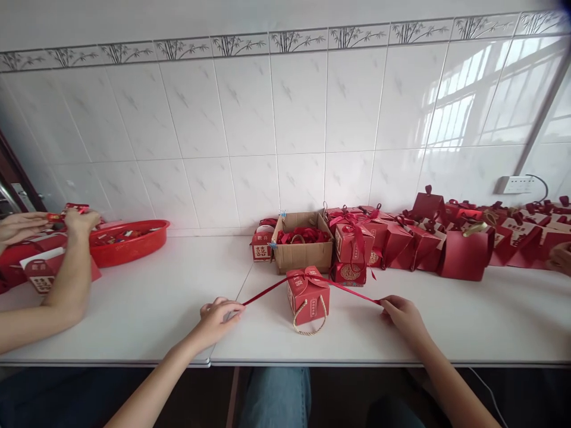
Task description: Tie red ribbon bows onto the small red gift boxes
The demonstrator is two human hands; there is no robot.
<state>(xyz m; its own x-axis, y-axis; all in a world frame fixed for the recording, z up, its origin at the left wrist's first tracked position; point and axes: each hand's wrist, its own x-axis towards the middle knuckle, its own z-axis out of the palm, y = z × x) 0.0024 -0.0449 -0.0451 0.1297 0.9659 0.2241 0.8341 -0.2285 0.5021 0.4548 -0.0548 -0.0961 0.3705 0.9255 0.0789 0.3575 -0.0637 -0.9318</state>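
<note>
A small red gift box point(308, 300) with a twisted gold cord handle stands on the white table point(250, 342) before me. A dark red ribbon point(266, 293) crosses the top of the box and stretches out to both sides. Its left end is pinched in my left hand point(218, 319), near the table top. On the other side, my right hand point(402, 315) pinches the right end between thumb and fingers. Both stretches of ribbon look taut, sloping down from the box top to my hands.
Behind the box sits a cardboard box point(301, 258) of red ribbons. Many red gift boxes point(464, 255) fill the back right. At left, a person's arms point(66, 297) work near a red basin point(129, 252). Another person's hand point(559, 257) shows at the right edge.
</note>
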